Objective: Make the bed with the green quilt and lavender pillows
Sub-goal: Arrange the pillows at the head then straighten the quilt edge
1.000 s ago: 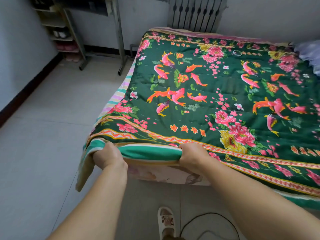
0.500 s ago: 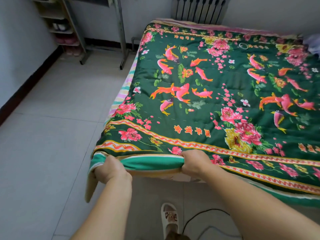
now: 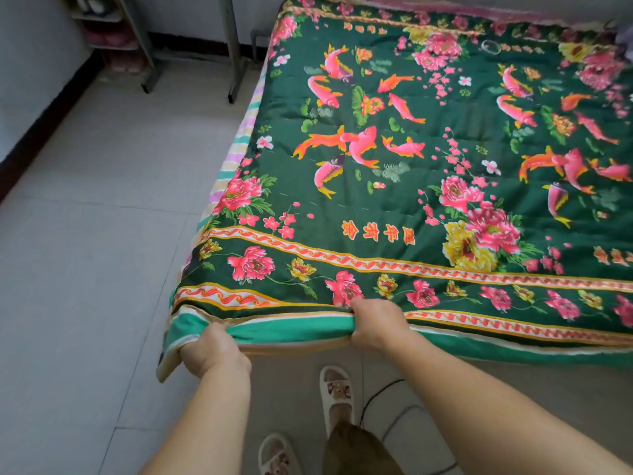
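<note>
Both hands, left [image 3: 213, 351] nearer the corner than right [image 3: 375, 323], are gripping the quilt's [image 3: 428, 173] near edge, running crosswise.

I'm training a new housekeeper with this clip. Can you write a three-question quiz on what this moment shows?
1. True or false: both hands grip the near edge of the green quilt.
2. Which hand is nearer the quilt's corner? A) left hand B) right hand
3. Fill in: the cloth showing along the bed's left side under the quilt is a ______ sheet.

Key: 1 true; 2 A; 3 striped.
</note>
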`<control>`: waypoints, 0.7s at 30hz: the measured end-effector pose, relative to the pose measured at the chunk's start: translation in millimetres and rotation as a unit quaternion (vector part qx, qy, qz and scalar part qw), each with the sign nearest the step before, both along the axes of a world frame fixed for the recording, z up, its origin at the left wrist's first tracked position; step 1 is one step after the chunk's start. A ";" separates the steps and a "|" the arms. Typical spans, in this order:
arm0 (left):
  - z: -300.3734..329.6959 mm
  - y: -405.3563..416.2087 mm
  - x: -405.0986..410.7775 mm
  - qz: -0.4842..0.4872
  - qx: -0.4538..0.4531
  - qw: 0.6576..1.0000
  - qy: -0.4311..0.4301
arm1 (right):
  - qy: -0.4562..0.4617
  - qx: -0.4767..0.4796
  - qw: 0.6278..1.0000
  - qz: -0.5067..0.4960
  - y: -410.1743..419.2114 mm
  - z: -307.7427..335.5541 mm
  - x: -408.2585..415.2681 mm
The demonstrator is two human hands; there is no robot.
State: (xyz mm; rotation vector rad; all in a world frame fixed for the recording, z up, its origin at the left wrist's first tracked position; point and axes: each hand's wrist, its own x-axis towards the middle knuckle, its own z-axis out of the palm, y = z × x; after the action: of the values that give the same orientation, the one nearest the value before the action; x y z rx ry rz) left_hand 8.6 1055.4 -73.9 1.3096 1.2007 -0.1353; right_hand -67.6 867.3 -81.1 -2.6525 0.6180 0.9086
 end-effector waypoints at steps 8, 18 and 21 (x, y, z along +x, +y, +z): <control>-51.0 12.1 9.5 -0.033 -0.039 0.987 0.150 | 0.109 0.236 0.961 -0.096 12.4 -33.1 -42.9; 23.4 -136.3 43.3 -0.263 -0.028 0.963 0.058 | 0.019 0.214 0.959 -0.185 -92.0 17.9 -21.4; 38.7 -163.5 57.7 -0.306 -0.033 0.950 0.044 | 0.001 0.205 0.958 -0.199 -120.4 36.4 -8.9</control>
State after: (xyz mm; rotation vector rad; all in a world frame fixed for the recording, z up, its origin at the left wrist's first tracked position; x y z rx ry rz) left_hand 66.3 891.9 -35.2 1.5929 0.8177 -0.6818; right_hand -76.6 746.9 -44.6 -2.0599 0.8239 0.8137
